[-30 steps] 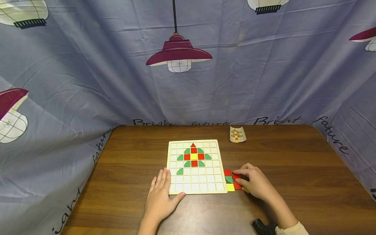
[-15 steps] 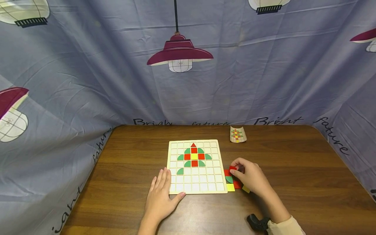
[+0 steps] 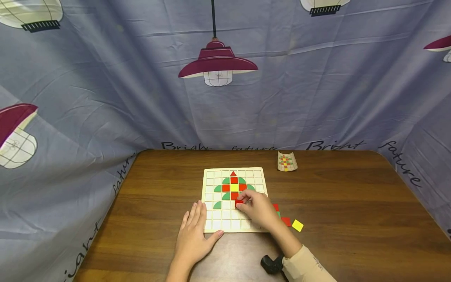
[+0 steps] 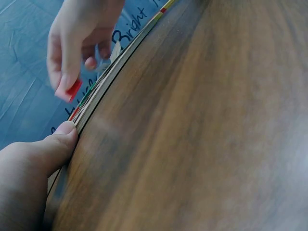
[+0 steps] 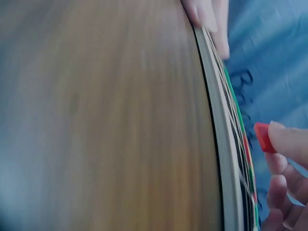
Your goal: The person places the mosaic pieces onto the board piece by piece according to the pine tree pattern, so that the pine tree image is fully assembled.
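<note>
A pale wooden grid board [image 3: 220, 224] bears red, green and yellow tiles in a tree-like pattern. Thumb and fingers of my right hand [image 3: 260, 210] pinch a red square tile [image 3: 239, 203] over the board, just below the lowest red square of the pattern. In the right wrist view that red tile [image 5: 263, 137] is held apart from the board's surface. My left hand [image 3: 193, 242] rests at the board's left edge, fingers extended, its thumb touching the lower edge. My right hand hides part of the board's right side.
Right of the board lie loose tiles: a red one [image 3: 286, 222], a yellow one [image 3: 297, 225], and others partly hidden by the right hand. A small pattern card [image 3: 287, 161] lies near the table's back edge. A printed curtain [image 3: 282, 109] hangs behind the wooden table [image 3: 352, 203].
My right hand has picked up a red tile from the loose ones and moved it left, over the board. The left hand has stayed at the board's edge.
</note>
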The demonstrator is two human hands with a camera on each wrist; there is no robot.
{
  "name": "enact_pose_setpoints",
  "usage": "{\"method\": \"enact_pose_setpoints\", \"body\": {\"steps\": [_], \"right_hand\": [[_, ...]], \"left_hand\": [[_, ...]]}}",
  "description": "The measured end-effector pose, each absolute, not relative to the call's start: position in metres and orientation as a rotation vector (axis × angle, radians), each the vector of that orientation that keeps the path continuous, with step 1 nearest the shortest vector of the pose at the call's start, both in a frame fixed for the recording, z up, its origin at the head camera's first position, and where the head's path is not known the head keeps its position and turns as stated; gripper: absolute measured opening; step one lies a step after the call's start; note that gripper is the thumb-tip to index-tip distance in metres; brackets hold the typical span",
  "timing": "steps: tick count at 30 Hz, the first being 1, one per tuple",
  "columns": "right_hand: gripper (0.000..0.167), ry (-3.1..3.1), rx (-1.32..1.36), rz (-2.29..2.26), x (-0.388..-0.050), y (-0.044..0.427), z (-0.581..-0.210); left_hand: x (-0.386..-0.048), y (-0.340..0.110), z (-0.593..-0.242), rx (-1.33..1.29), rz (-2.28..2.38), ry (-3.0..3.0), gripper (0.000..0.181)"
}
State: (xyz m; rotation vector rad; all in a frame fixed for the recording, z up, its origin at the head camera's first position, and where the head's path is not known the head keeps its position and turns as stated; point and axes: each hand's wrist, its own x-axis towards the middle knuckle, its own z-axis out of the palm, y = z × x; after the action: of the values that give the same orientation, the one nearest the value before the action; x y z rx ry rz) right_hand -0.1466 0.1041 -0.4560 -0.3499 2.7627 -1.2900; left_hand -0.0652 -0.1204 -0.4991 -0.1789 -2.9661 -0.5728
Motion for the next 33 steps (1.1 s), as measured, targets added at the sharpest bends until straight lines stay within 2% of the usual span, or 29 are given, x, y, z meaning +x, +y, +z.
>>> {"method": "enact_pose_setpoints", "body": {"steps": [10, 33], "right_hand": [[0.013, 2.864, -0.422, -1.193, -0.147, 0.069, -0.466], [0.006, 3.001, -0.528, -1.009, -0.145, 0.062, -0.473]], "left_hand": [[-0.067, -0.12, -0.499, -0.189, -0.563, -2.963, 0.101], [-0.065, -0.121, -0.498, -0.181, -0.557, -2.967, 0.101]]}}
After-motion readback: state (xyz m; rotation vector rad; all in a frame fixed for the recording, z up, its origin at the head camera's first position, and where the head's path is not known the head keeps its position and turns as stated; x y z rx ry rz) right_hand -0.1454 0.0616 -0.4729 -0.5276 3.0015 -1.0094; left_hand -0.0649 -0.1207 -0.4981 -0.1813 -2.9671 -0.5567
